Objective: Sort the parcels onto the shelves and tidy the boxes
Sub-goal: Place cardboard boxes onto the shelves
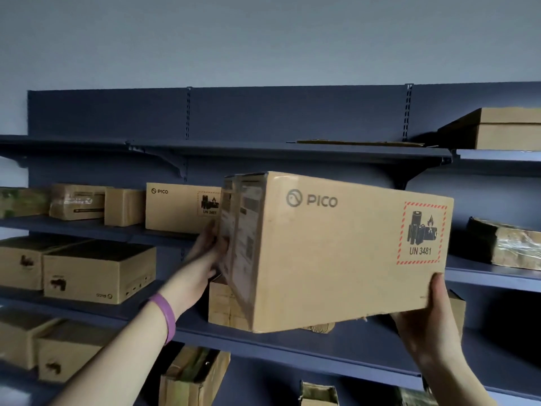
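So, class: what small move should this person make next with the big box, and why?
Probably level the held PICO box and ease it onto the shelf beside the matching PICO box. It hangs tilted between both hands, left hand on its end, right hand under its corner.

A person holds a large brown PICO box [336, 253] up in front of blue metal shelves [292, 156], tilted so its right end sits lower. The left hand [209, 250], with a purple wristband [165, 317] on its wrist, presses flat against the box's labelled end. The right hand [433, 320] grips the lower right corner, thumb on the front face. A second PICO box [181, 208] stands on the shelf behind the left hand. A wrapped parcel [506, 244] lies on the shelf to the right, and a flat carton [503, 128] rests on the top shelf.
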